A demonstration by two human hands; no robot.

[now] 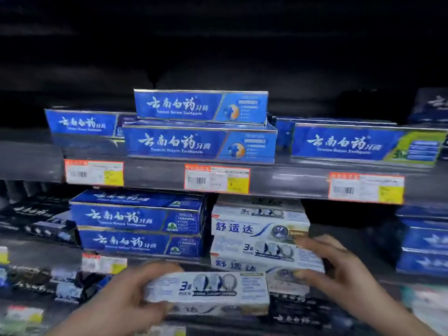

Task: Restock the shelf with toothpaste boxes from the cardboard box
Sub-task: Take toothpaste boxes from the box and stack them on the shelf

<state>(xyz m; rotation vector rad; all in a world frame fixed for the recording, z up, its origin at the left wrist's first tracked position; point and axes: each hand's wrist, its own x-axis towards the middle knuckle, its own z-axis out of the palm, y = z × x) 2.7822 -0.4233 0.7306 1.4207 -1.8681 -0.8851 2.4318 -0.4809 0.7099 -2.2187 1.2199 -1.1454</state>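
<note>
The left hand [126,297] is clamped on the left end of a white box [208,291], held level in front of the middle shelf [155,259], just beside the white stack [260,238] at that shelf's front edge. The right hand [339,270] has fingers spread, fingertips touching the stack's right end. Blue boxes [140,224] stand left of the stack; more blue boxes sit on the upper shelf [157,174].
</note>
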